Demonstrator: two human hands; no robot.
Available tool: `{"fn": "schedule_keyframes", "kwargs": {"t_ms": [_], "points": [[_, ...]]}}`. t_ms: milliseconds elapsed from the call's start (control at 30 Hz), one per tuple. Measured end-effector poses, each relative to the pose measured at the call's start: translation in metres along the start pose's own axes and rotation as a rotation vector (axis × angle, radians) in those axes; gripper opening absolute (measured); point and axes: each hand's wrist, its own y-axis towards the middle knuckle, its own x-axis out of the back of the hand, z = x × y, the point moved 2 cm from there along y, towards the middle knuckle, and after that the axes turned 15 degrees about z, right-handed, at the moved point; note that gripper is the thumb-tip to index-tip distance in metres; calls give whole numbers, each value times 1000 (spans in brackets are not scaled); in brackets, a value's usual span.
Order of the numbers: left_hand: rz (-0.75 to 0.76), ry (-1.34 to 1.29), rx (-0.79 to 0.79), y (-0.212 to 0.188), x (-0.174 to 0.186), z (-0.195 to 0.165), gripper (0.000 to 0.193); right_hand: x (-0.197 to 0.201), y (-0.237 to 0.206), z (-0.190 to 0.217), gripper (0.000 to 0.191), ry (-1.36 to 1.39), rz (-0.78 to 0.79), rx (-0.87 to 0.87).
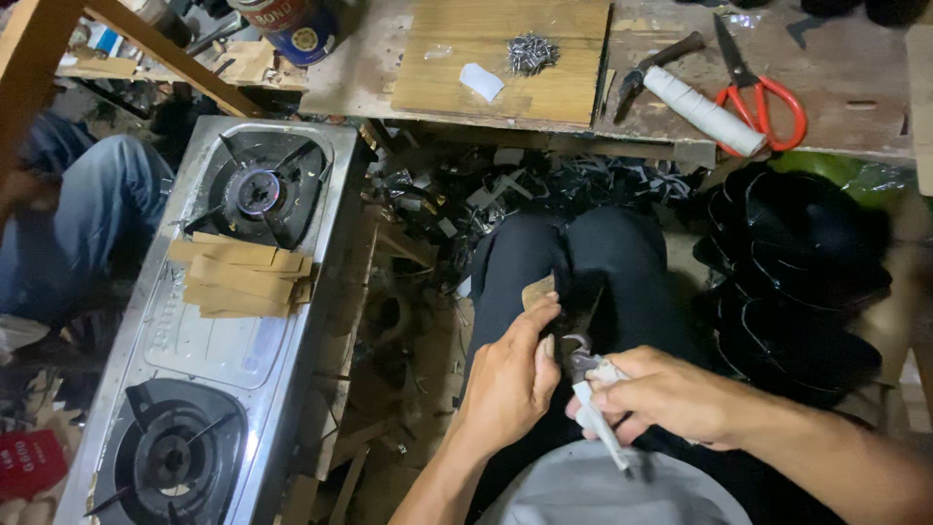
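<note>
My left hand (510,374) grips a dark shoe piece with a tan sole edge (540,291), held over my lap in black trousers. My right hand (671,394) is closed around a tool with a white taped handle (603,433); its metal head (580,362) touches the dark piece next to my left thumb. What kind of tool it is, the fingers hide.
A two-burner steel stove (243,340) stands at left with a stack of tan cardboard soles (243,277). The wooden bench (855,87) holds a pile of small nails (532,52), a hammer (695,97), orange scissors (758,92). Black shoe uppers (797,282) stack at right. Another person's jeans (87,214) at far left.
</note>
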Motion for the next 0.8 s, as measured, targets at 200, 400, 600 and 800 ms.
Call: {"fn": "schedule_keyframes", "kwargs": {"t_ms": [200,400,600,800], "points": [[5,-74,70,-1,3,4,38,-17,8,-11,27,-372,-363,20],[41,-91,68,1,9,5,36,-25,15,-16,23,-689,-479,310],[30,-85,70,2,14,2,35,-16,13,-13,30,-633,-431,37],[12,-76,90,-3,12,4,36,-9,17,-10,37,-53,-81,-62]]}}
